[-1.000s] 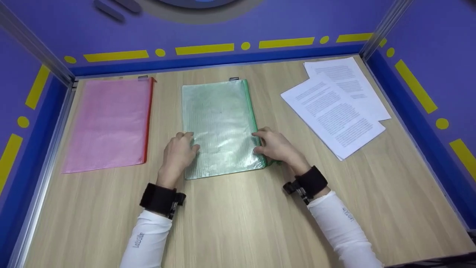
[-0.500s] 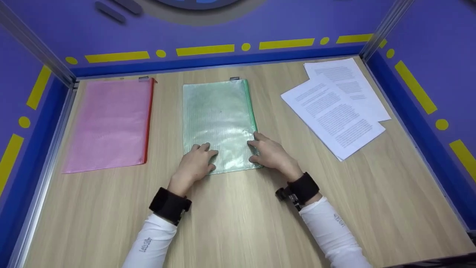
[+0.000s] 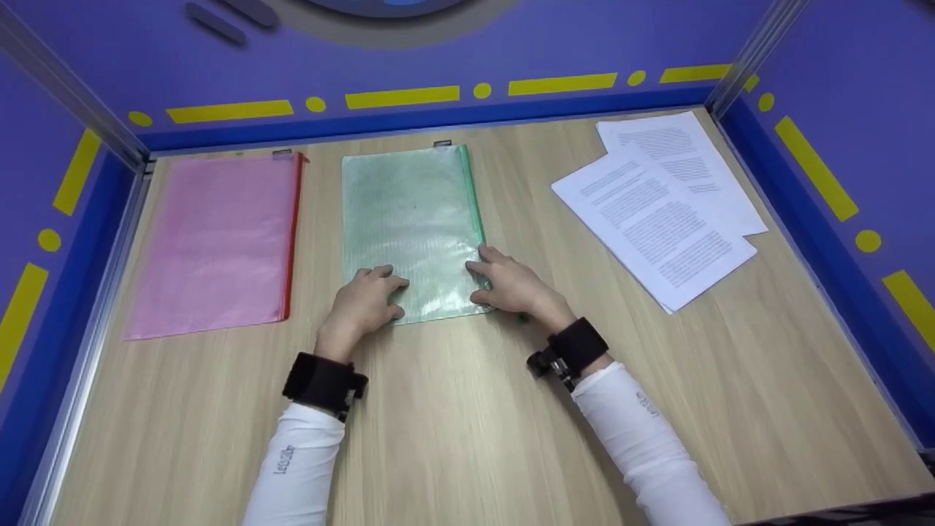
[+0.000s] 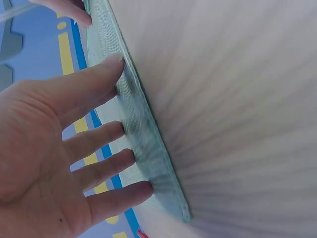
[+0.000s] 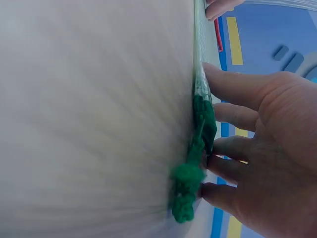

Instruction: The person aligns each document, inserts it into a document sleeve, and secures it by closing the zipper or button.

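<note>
A translucent green zip folder lies flat on the wooden table, its green zip edge on the right. My left hand rests its spread fingertips on the folder's near left corner. In the left wrist view, the fingers are fairly straight and the thumb is near the folder's near edge. On the opposite side, my right hand touches the near right corner with thumb and fingertips. The right wrist view shows a knotted green zip pull hanging at that corner, beside the right fingers. Neither hand pinches the folder.
A pink zip folder with a red zip edge lies to the left. Two overlapping stacks of printed paper lie at the right. Purple and blue panels with yellow marks enclose the table's back and sides.
The green folder has slid away from me and to the left, with both hands moving along it. Earlier, the left hand shifted from the folder's left edge to its near corner.
</note>
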### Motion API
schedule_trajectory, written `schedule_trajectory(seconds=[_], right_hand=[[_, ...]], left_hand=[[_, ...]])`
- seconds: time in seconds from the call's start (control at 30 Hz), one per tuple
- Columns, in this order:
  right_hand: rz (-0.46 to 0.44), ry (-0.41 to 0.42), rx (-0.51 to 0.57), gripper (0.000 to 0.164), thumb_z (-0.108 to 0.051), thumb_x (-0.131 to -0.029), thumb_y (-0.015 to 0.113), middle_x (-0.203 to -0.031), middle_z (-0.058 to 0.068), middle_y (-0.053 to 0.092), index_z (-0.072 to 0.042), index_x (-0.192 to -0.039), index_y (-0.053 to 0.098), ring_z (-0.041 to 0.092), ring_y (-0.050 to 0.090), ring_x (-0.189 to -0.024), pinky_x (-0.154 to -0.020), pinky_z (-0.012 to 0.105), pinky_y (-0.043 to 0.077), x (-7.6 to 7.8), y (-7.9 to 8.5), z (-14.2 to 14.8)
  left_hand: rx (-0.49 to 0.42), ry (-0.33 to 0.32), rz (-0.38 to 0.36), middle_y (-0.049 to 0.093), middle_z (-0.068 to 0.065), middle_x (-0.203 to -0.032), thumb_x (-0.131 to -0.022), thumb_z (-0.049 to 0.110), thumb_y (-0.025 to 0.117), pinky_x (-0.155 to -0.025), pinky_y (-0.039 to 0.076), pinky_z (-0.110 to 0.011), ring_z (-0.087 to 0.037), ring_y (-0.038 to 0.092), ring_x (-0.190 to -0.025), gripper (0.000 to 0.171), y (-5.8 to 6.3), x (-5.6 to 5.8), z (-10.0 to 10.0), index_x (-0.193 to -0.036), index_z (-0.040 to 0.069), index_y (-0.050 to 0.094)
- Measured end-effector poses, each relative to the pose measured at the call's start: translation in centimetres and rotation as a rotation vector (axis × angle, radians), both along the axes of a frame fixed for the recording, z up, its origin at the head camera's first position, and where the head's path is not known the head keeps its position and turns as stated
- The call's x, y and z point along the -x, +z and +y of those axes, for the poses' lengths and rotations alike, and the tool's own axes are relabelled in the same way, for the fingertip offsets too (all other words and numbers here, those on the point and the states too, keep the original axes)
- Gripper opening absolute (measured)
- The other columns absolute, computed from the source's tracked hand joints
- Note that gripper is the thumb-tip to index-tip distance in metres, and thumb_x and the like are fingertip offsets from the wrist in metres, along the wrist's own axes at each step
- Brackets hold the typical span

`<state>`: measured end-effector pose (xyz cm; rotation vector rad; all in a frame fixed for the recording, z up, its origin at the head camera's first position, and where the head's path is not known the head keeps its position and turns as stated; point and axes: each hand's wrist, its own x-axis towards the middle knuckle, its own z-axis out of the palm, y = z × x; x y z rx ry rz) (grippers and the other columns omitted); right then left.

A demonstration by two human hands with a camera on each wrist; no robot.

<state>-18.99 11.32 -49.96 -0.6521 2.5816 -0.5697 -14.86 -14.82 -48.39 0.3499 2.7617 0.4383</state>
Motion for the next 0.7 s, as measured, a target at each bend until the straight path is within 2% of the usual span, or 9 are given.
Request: schedule_trajectory(seconds=[0.23, 0.4, 0.53, 0.7], right_hand=[[-0.015, 0.013, 0.005, 0.062, -0.030, -0.095, 0.064, -0.164, 0.022, 0.020, -0.008, -0.149, 0.044, 0.038, 0.023, -0.152, -0.122, 0.049, 0.030, 1.2, 0.0, -0.4], [-0.074, 0.009, 0.074, 0.066, -0.033, -0.096, 0.064, -0.165, 0.020, 0.019, -0.008, -0.152, 0.038, 0.036, 0.024, -0.152, -0.122, 0.047, 0.029, 1.6, 0.2, 1.0], [-0.075, -0.058, 0.127, 0.067, -0.034, -0.098, 0.061, -0.164, 0.020, 0.024, -0.007, -0.153, 0.035, 0.035, 0.027, -0.151, -0.123, 0.046, 0.027, 2.0, 0.5, 3.0], [-0.004, -0.141, 0.092, 0.068, -0.032, -0.098, 0.060, -0.162, 0.023, 0.027, 0.000, -0.152, 0.035, 0.040, 0.028, -0.149, -0.123, 0.049, 0.024, 2.5, 0.6, 7.0]], left_hand=[[0.007, 0.024, -0.006, 0.043, -0.019, -0.154, -0.090, 0.022, 0.070, -0.102, 0.046, -0.061, -0.046, 0.041, -0.139, 0.050, -0.1, 0.5, -0.1, -0.138, 0.014, 0.059], [0.005, 0.030, -0.006, 0.042, -0.018, -0.155, -0.090, 0.022, 0.069, -0.102, 0.046, -0.062, -0.045, 0.041, -0.140, 0.050, -0.1, 0.5, 0.1, -0.138, 0.015, 0.059], [0.009, 0.025, -0.002, 0.043, -0.019, -0.154, -0.090, 0.022, 0.069, -0.102, 0.047, -0.062, -0.046, 0.041, -0.139, 0.050, -0.1, 0.4, 0.1, -0.138, 0.015, 0.059], [0.015, 0.025, 0.000, 0.043, -0.019, -0.154, -0.090, 0.023, 0.070, -0.100, 0.048, -0.060, -0.046, 0.043, -0.137, 0.050, 0.1, 0.5, -0.1, -0.138, 0.015, 0.059]])
